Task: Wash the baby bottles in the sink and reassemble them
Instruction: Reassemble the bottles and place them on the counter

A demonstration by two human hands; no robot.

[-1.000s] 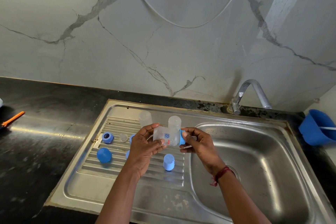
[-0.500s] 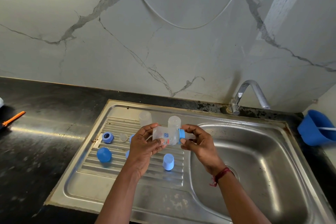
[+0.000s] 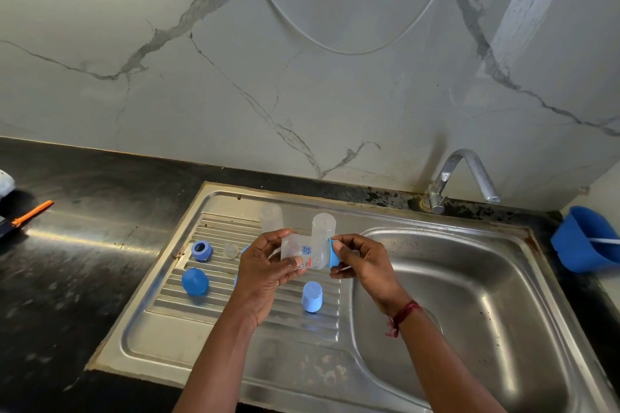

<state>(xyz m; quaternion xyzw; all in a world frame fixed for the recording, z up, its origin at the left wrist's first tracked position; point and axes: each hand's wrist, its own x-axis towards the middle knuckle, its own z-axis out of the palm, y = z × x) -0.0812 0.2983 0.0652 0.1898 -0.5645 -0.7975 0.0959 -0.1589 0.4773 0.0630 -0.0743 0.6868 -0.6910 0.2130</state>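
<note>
A baby bottle (image 3: pixel 303 253) is held on its side above the drainboard (image 3: pixel 235 315), gripped between the left hand (image 3: pixel 265 265) and the right hand (image 3: pixel 365 261). Behind it are stood an upright bottle (image 3: pixel 271 216) and a second upright bottle (image 3: pixel 323 225). To the hands' left a screw ring (image 3: pixel 202 250) and a teat (image 3: pixel 230 250) are laid, with a domed cap (image 3: pixel 195 281) before them and a smaller cap (image 3: pixel 312 296) before the held bottle. The basin (image 3: pixel 486 295) is set to the right, with the tap (image 3: pixel 463 174) behind it.

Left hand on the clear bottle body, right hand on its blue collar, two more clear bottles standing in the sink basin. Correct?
Not quite. The two clear bottles stand on the ribbed drainboard, not in the basin; the head view shows it. The left hand does grip the held bottle, and the right hand its blue collar.
</note>
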